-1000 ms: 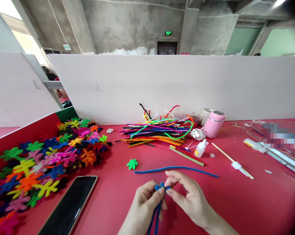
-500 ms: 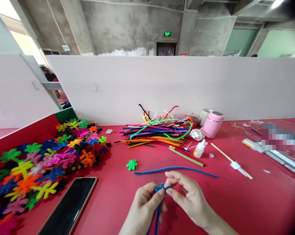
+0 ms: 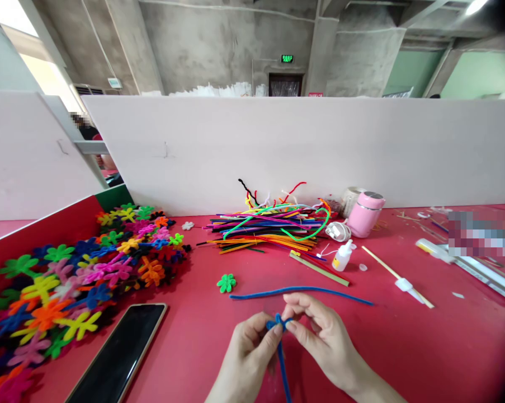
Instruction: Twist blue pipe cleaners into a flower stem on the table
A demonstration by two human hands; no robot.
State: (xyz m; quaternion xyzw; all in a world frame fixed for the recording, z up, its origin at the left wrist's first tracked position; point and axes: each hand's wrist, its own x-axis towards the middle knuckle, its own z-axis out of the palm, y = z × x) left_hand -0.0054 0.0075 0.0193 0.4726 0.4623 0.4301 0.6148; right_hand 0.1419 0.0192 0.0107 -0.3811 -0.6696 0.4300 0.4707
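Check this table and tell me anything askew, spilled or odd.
I see no spill. What looks untidy: a black strand and a red strand stick up from the pile of pipe cleaners, where most lie flat; a white flower lies apart from the heap of flowers; and a white scrap lies loose on the right.

One blue strand (image 3: 283, 372) now shows hanging, slanting down to the right, where two slanted left before

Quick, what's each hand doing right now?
Left hand: closed, pinching the looped blue fuzzy stem.
Right hand: thumb and fingertips closed on the same stem, at its right side.
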